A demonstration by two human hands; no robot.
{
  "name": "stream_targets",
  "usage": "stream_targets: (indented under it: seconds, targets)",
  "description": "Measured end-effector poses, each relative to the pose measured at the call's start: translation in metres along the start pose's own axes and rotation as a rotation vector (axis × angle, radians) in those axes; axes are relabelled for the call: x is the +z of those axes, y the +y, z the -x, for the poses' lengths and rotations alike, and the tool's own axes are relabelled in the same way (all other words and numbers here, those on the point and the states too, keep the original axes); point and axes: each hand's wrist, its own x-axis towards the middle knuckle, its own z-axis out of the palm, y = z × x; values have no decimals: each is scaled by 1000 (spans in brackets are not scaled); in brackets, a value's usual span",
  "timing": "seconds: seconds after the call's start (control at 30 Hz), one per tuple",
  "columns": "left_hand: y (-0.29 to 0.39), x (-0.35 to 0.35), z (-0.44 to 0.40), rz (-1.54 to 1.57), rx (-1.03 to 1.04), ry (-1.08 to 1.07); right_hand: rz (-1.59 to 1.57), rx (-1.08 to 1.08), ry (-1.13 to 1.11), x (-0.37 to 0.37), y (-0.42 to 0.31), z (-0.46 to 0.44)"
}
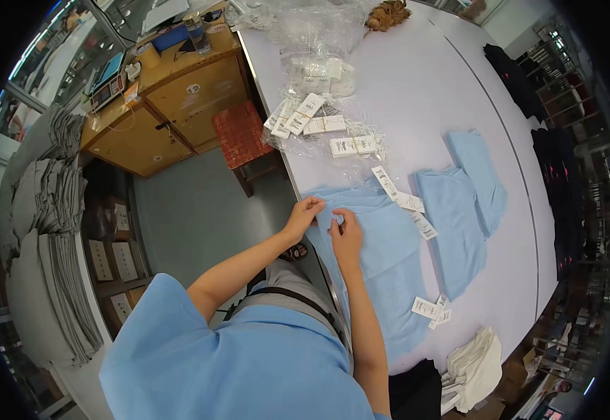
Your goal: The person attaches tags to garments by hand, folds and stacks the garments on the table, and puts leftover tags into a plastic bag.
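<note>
Light blue knit garments point(389, 262) lie in a layered pile along the table's near edge. My left hand point(303, 218) pinches the upper left corner of the top one between thumb and fingers. Close beside it, my right hand point(347, 234) has its fingers curled on the same light blue cloth, with a small fold at the fingertips. White printed tags point(385, 183) lie along the pile's right side, and more tags point(425, 308) rest at its lower right. Just right of the pile are folded light blue garments point(452, 224).
Bundled white tags point(324, 124) and clear plastic bags point(312, 35) lie farther up the table point(438, 84). Dark garments point(557, 196) line the right edge; white cloths point(476, 367) are at the lower right. A red stool point(243, 133) and wooden cabinet point(196, 91) stand left.
</note>
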Motion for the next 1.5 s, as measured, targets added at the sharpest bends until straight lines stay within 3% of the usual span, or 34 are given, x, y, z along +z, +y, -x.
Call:
stream_targets:
  seconds: [0.13, 0.27, 0.3, 0.43, 0.47, 0.5, 0.63, 0.77, 0.83, 0.87, 0.93, 1.0, 1.03, 1.1, 1.17, 1.2, 1.27, 1.33, 1.37, 1.43, 1.47, 1.5]
  targets:
    - [11, 9, -2, 69, -102, 97, 42, -92, -39, 22, 17, -5]
    - [26, 13, 16, -539, 130, -147, 277, -112, 110, 23, -4, -1]
    - [21, 10, 10, -536, 130, -148, 280, -112, 110, 23, 0, -4]
    - [-13, 0, -25, -592, 224, 182, -8, 56, 22, 5, 23, -8]
    - [-11, 2, -31, -596, 225, 163, -187, 281, 35, -11, -7, -7]
    - [-10, 6, -36, -600, 255, 133, -290, 336, 98, -24, -12, -2]
    - [15, 55, -28, -539, 371, 1, -409, 307, 485, -107, -31, 53]
    - [62, 169, 53, -442, 345, -471, -515, 329, 801, -169, 0, 150]
    - [29, 215, 95, -374, 530, -706, -588, 372, 845, -174, 20, 194]
    - [14, 231, 118, -410, 518, -833, -672, 403, 842, -173, 32, 213]
    - [-25, 247, 157, -639, 415, -1103, -845, 458, 827, -169, 57, 245]
    - [-87, 245, 173, -924, 285, -1339, -1219, 494, 887, -157, 79, 269]
    - [-112, 238, 176, -930, 291, -1361, -1223, 482, 908, -154, 93, 278]
    - [-144, 213, 176, -812, 110, -1402, -932, 517, 745, -152, 115, 293]
    - [-134, 195, 172, -498, -1005, -1172, -945, 573, 795, -151, 118, 299]
    - [-116, 193, 173, -522, -1007, -1173, -948, 626, 825, -153, 116, 292]
    - [-83, 196, 181, -179, -1463, -538, -947, 732, 871, -161, 108, 273]
    - [-80, 206, 185, 124, -1163, -537, -1131, 609, 927, -172, 65, 244]
    - [-70, 216, 187, 105, -1161, -545, -1142, 599, 940, -173, 46, 230]
    - [-46, 240, 186, 241, -734, -302, -1290, 459, 924, -174, 21, 213]
    - [-34, 252, 182, 231, -726, -316, -1520, 272, 789, -168, 39, 212]
    - [-21, 261, 175, 173, -581, -322, -1729, 73, 632, -160, 64, 210]
